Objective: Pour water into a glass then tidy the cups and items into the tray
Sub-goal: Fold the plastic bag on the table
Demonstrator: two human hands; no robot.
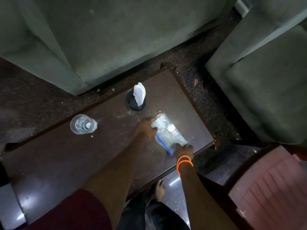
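Observation:
A clear plastic zip bag [169, 131] with a blue seal strip and white print lies on the dark wooden table [66, 160]. My left hand [145, 128] grips the bag's left far edge. My right hand [184, 151], with orange bands at the wrist, pinches its near corner. A clear drinking glass [82, 124] stands at the table's left far edge, away from both hands. A dark cup [135, 101] holding white paper napkins [139, 92] stands behind the bag.
Grey-green sofas [116, 39] close in behind the table and on the right [265, 80]. A chair with a pink cushion [269, 190] is near right. My foot [160, 190] shows on the floor below the table's edge.

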